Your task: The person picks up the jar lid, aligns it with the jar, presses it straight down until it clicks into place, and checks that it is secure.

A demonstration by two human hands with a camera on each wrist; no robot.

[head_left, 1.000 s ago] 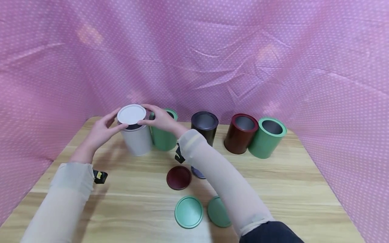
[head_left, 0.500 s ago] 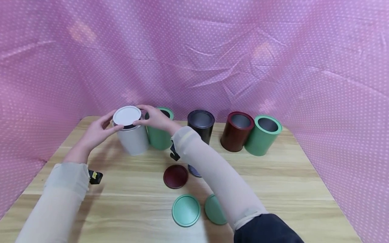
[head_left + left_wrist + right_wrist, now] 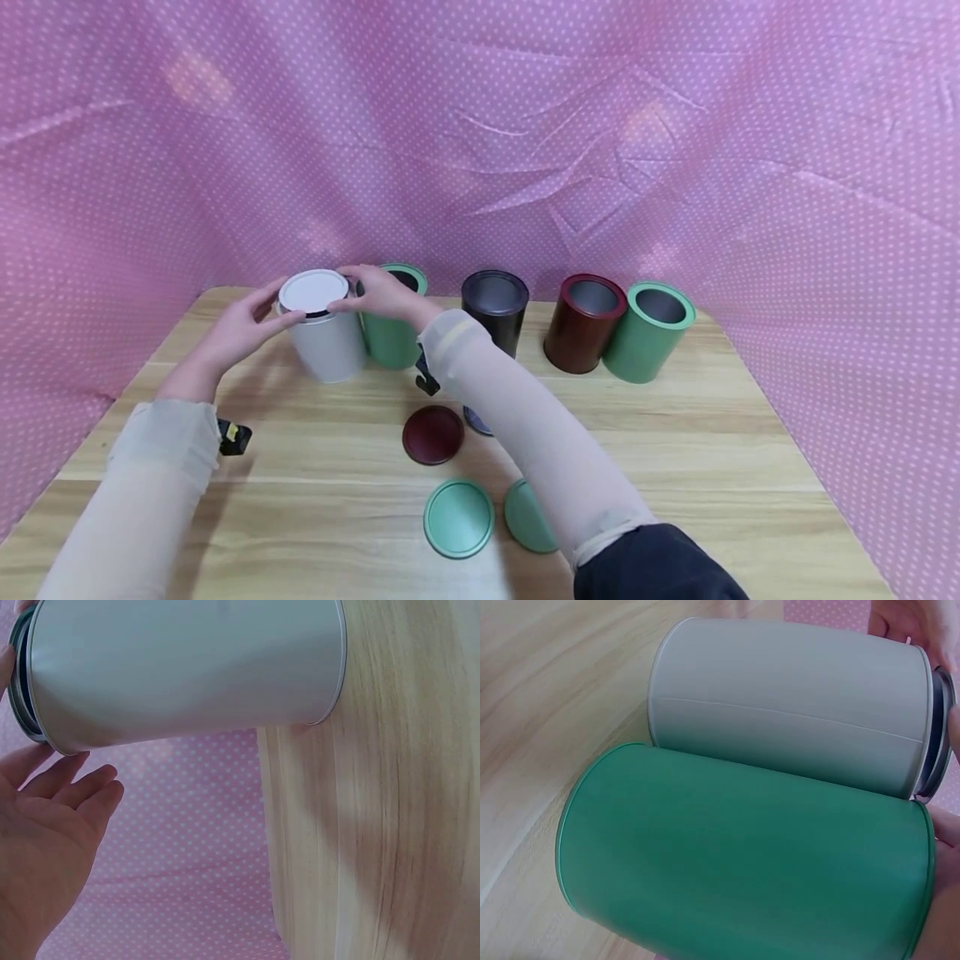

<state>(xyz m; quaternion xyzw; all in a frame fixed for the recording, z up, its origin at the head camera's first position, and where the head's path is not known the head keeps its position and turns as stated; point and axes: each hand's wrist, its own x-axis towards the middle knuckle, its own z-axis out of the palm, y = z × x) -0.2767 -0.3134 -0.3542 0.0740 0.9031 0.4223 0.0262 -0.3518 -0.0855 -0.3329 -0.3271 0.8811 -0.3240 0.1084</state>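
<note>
At far left of the bench (image 3: 712, 467), both hands set the white lid (image 3: 313, 292) on the white can (image 3: 328, 342). The left hand (image 3: 238, 327) touches the lid's near-left edge and the right hand (image 3: 382, 293) pinches its far-right edge with curled fingers; in the left wrist view the left fingers (image 3: 79, 787) lie nearly straight and loosely spread. The lid sits on the rim with a dark gap showing beneath — apparently not yet pressed home. Four cans stand open: green (image 3: 393, 329), black (image 3: 496, 307), maroon (image 3: 584, 323), green (image 3: 649, 332). A maroon lid (image 3: 432, 435) and two green lids (image 3: 459, 517) lie loose — a dark lid (image 3: 474, 422) and one green lid sit partly hidden behind the right sleeve.
</note>
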